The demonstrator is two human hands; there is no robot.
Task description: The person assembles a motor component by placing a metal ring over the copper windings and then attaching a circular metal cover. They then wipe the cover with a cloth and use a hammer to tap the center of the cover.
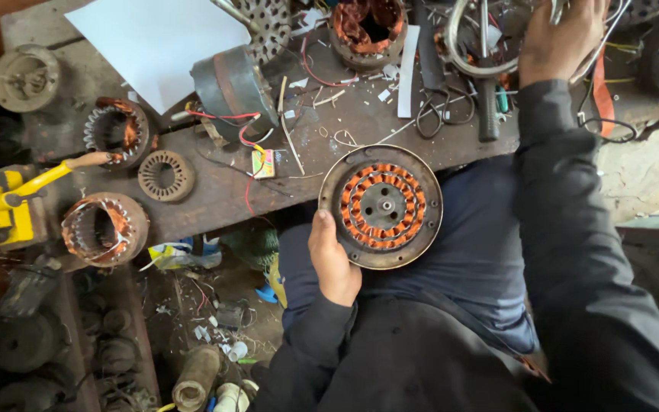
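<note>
Head view: left hand [332, 263] holds round motor housing [380, 206] containing copper windings [413, 204].

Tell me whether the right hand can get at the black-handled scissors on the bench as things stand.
Probably yes. The right hand is up among the wires and metal rings at the bench's far edge, and the scissors lie just to its left, uncovered, with only loose wire scraps around them.
</note>
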